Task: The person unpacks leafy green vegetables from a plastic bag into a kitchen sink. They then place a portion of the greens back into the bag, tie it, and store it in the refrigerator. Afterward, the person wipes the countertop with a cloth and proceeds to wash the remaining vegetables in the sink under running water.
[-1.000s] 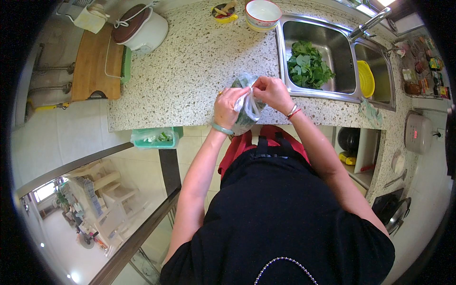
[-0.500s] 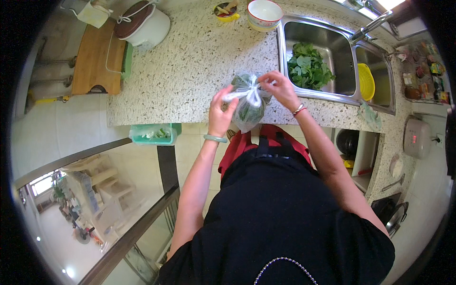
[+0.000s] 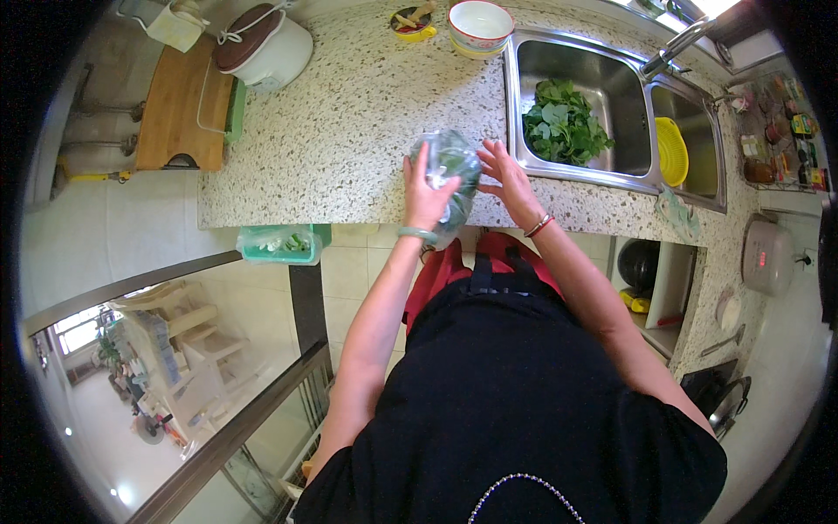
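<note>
A clear plastic bag of leafy greens (image 3: 460, 162) lies at the counter's front edge, its near end reaching over the edge and slightly blurred. My left hand (image 3: 426, 199), with a pale green bangle at the wrist, grips the bag from its left side, thumb and fingers spread around it. On the other side, my right hand (image 3: 511, 183) has its fingers stretched out and apart, close to the bag and holding nothing. Loose green leaves (image 3: 566, 124) are heaped in the sink's larger basin, right of the hands.
The steel sink (image 3: 583, 177) holds a yellow colander (image 3: 671, 153) in its smaller basin, under a faucet (image 3: 676, 48). Bowls (image 3: 480, 24) and a small yellow pot (image 3: 413, 28) stand behind. A lidded white pot (image 3: 284, 57) is far left; a green bin (image 3: 281, 253) hangs below the counter edge.
My left hand has shifted right and over the bag, which has turned so its knotted top no longer shows. My right hand has let go of the knot and opened beside the bag.
</note>
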Demonstrator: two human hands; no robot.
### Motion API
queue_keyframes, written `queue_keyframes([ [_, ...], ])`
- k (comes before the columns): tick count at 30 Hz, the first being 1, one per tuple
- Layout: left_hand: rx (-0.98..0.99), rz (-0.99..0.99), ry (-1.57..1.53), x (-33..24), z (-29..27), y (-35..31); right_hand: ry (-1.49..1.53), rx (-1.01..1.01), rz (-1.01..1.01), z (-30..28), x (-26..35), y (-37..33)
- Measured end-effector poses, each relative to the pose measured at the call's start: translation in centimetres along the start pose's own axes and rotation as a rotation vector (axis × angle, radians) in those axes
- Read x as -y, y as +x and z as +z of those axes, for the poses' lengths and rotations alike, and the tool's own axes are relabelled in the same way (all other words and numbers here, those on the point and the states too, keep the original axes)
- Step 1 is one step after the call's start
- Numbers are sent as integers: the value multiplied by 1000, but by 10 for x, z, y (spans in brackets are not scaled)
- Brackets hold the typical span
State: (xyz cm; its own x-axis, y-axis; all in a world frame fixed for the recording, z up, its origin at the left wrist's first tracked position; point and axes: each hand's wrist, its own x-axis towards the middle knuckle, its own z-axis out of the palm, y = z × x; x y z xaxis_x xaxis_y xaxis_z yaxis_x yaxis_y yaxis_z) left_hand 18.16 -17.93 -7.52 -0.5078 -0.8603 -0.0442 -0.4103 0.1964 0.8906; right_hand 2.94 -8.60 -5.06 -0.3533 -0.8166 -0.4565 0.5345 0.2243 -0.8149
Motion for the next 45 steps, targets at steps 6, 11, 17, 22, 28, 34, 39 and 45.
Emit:
queue_keyframes([
  [6, 19, -363, -989, -20, -45, -9, -268, 1, -326, 8, 26, 4],
  [11, 33, -519, -1303, -23, -59, -27, -141, 98, -329, 49, 34, -5],
  [17, 84, -354, -1450, -64, -79, -43, -199, 244, -335, 90, 36, -19],
  [22, -31, -345, -1472, -31, -100, -56, -180, 351, -354, 122, 37, -30],
  [28, -92, -239, -1669, -10, -145, -77, -116, 380, -444, 159, 24, -32],
  [34, -142, -95, -1667, 0, -198, -102, -292, 460, -520, 230, -3, -52],
  [39, -301, 7, -1500, 29, -254, -128, 21, 576, -343, 292, -34, -58],
  [45, -496, 44, -1273, 47, -316, -173, -157, 673, -401, 374, -64, -80],
])
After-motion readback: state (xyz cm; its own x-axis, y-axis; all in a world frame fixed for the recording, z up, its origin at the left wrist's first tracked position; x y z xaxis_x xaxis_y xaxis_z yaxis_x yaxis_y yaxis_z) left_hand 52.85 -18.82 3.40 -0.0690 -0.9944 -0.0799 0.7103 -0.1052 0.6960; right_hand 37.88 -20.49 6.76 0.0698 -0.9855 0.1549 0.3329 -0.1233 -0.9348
